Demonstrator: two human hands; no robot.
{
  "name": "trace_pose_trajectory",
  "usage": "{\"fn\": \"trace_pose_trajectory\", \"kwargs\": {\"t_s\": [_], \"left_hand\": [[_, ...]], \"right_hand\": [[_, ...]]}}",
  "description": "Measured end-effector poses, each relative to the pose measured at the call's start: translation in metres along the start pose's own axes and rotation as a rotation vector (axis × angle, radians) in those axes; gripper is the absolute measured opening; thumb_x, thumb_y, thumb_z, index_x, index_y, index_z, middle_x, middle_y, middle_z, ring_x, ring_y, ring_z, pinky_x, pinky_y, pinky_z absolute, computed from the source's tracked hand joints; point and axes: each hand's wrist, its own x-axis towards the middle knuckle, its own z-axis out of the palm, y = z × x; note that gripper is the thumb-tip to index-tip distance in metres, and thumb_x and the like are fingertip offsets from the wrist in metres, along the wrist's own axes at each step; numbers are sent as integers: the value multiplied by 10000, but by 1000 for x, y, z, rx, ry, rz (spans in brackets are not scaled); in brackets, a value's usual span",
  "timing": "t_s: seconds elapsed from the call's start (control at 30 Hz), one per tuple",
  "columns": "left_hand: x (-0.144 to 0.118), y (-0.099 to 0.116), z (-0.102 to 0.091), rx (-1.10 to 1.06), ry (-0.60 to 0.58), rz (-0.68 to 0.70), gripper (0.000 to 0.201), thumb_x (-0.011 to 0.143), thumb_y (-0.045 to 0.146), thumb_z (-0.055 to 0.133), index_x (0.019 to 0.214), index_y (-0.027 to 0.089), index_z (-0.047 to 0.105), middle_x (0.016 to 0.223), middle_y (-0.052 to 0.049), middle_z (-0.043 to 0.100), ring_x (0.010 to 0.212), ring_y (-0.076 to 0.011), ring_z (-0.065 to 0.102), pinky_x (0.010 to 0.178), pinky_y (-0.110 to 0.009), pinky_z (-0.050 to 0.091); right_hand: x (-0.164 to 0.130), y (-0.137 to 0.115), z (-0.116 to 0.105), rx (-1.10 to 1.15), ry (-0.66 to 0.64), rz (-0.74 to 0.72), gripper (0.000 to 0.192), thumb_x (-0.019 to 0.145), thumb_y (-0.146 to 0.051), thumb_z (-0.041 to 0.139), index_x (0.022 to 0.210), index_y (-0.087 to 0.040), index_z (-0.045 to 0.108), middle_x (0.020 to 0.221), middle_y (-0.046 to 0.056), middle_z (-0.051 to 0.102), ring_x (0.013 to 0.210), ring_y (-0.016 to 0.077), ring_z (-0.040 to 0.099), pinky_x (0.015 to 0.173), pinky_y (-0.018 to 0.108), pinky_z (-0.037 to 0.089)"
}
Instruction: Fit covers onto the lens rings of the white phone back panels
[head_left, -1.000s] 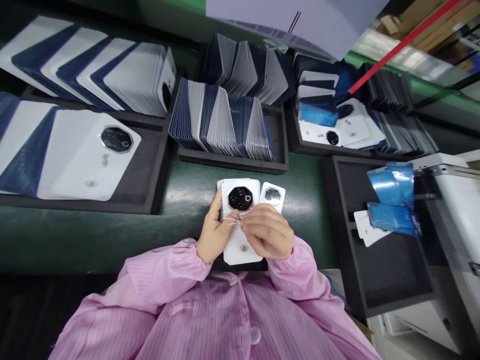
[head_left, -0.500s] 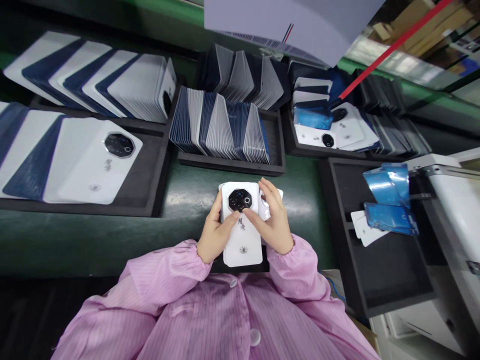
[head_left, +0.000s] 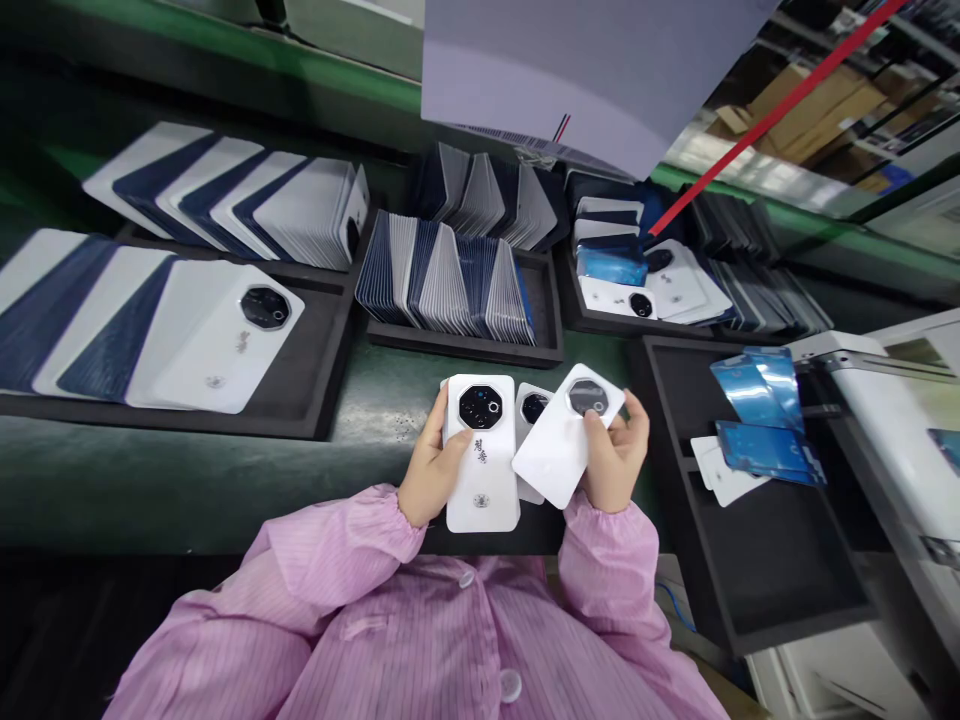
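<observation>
My left hand (head_left: 429, 476) is closed around the left edge of a white phone back cover (head_left: 484, 490) with a black octagonal camera area and dark printed marks. This cover appears to lie on top of others, its thumb-side edge under my thumb. Pinched between thumb and fingers of my right hand (head_left: 616, 462) is a second white phone back cover (head_left: 553, 450), tilted to the right. Between the two, partly hidden, another white cover (head_left: 531, 492) with a black camera area lies on the green table (head_left: 360, 470).
Dark trays stand around: one at left (head_left: 319, 350) with fanned white and blue covers, one in the middle (head_left: 465, 348) with tightly packed covers, another behind to the right (head_left: 637, 325). A tray at right (head_left: 795, 580) bears blue film-covered pieces (head_left: 769, 450). A hanging sheet (head_left: 570, 70) covers the top.
My right hand has left the held stack and moved right, now carrying a white cover tilted. The left hand keeps its grip. The camera view has shifted slightly.
</observation>
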Motion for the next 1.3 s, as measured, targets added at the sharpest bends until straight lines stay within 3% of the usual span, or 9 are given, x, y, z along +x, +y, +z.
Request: {"fn": "trace_pose_trajectory", "kwargs": {"t_s": [0.1, 0.17, 0.33, 0.63, 0.8, 0.97, 1.07, 1.2, 1.3], "left_hand": [[0, 0, 1, 3, -8, 7, 645, 857, 261, 575, 1452, 311, 329, 1501, -10, 410, 1329, -231, 446, 1076, -348, 396], [0, 0, 1, 3, -11, 15, 645, 856, 271, 584, 1450, 305, 334, 1491, -17, 425, 1318, -224, 461, 1065, -336, 406], [1, -1, 1, -19, -17, 12, 651, 859, 319, 597, 1450, 297, 327, 1457, -36, 472, 1279, -217, 505, 1036, -328, 435], [0, 6, 0, 34, 18, 42, 654, 853, 322, 600, 1450, 270, 335, 1482, -47, 437, 1337, -225, 439, 1089, -338, 381], [-2, 5, 0, 32, -14, 40, 655, 850, 336, 609, 1445, 266, 343, 1434, -57, 498, 1260, -225, 523, 1008, -324, 462], [-4, 4, 2, 32, -27, 60, 698, 835, 367, 627, 1454, 262, 322, 1384, -75, 547, 1160, -228, 600, 915, -320, 525], [-5, 5, 3, 44, -17, 74, 709, 831, 375, 627, 1458, 262, 317, 1384, -84, 546, 1129, -236, 621, 883, -324, 542], [-5, 6, 3, 126, 0, 194, 658, 844, 340, 610, 1443, 246, 354, 1404, -82, 527, 1220, -231, 560, 1002, -336, 472], [-4, 5, 2, 143, 12, 190, 640, 852, 334, 597, 1440, 250, 358, 1397, -77, 533, 1232, -231, 550, 1018, -353, 459]], "right_hand": [[-1, 10, -12, -100, -98, 141, 661, 689, -370, 741, 1260, -199, 455, 770, 21, 683, 617, 164, 635, 571, 293, 508], [-2, 15, -16, -211, -153, 143, 658, 704, -418, 714, 1263, -179, 463, 700, 0, 646, 559, 149, 590, 532, 282, 479], [1, 23, -18, -750, -240, -126, 468, 768, -457, 629, 1114, -144, 600, 693, 12, 600, 602, 159, 540, 606, 326, 467], [4, 33, -20, -1017, -356, -465, 359, 823, -432, 592, 1075, -178, 617, 799, 54, 582, 793, 232, 530, 782, 426, 439], [-6, -6, 4, -847, -259, -593, 221, 816, -363, 643, 978, -213, 657, 941, 74, 559, 908, 245, 533, 806, 431, 444], [-16, -46, 48, -634, -504, -602, 141, 783, -302, 696, 891, -222, 653, 901, 48, 589, 884, 218, 556, 799, 396, 473], [-17, -47, 64, -670, -503, -535, 130, 759, -282, 709, 854, -219, 646, 885, 47, 587, 891, 227, 542, 803, 407, 477], [-17, -38, 66, -607, -496, -411, 116, 744, -265, 710, 821, -214, 640, 958, 59, 582, 968, 244, 544, 858, 446, 471], [-22, -34, 66, -576, -493, -450, 65, 767, -240, 686, 754, -216, 627, 1067, 68, 572, 1067, 261, 526, 950, 499, 426]]}}
